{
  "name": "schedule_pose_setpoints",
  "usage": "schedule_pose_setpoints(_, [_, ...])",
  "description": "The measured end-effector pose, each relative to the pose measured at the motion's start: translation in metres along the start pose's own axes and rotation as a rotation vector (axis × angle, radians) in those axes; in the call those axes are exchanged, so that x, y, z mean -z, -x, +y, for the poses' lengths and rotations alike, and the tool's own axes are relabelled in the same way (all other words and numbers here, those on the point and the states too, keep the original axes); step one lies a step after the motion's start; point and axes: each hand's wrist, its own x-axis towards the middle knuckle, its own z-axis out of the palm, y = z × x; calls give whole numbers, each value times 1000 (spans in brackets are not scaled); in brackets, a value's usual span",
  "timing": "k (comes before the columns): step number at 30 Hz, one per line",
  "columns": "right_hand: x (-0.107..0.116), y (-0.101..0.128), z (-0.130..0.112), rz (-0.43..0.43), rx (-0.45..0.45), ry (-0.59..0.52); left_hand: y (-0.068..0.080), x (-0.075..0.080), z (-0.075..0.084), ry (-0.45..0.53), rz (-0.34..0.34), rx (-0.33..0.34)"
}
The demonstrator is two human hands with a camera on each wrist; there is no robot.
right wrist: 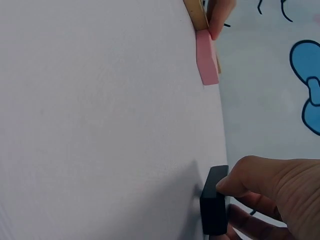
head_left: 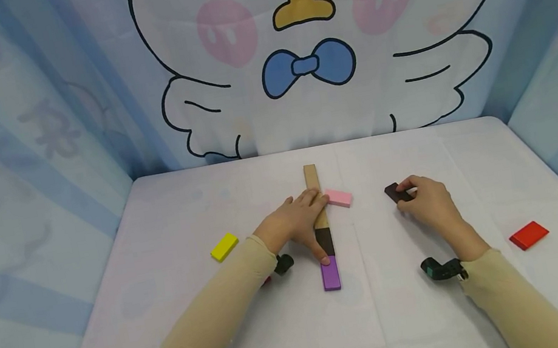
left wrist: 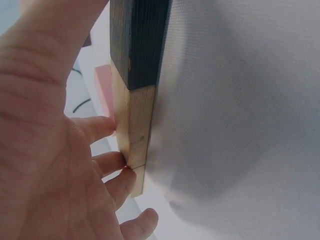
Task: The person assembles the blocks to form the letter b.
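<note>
Bright, even light; wrist views perhaps slightly soft close up.

Left hand (head_left: 295, 220) covering middle of block row (head_left: 312, 179), dark block (head_left: 396, 193) half hidden under right hand (head_left: 427, 201)

We see two bare hands, left hand (head_left: 293, 224) and right hand (head_left: 428, 204). Long tan sleeves (head_left: 210, 327) reach both wrists. A small black wrist device (head_left: 441, 268) with a greenish tint sits on each wrist, probably the camera mounts. A dark cuff shows at the left upper arm.
</note>
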Motion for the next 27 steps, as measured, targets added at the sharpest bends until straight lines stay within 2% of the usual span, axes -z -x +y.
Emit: schedule_pose_setpoints(27, [-18,-1,-24,-70,49,-2,0,2,1,3,-12,7])
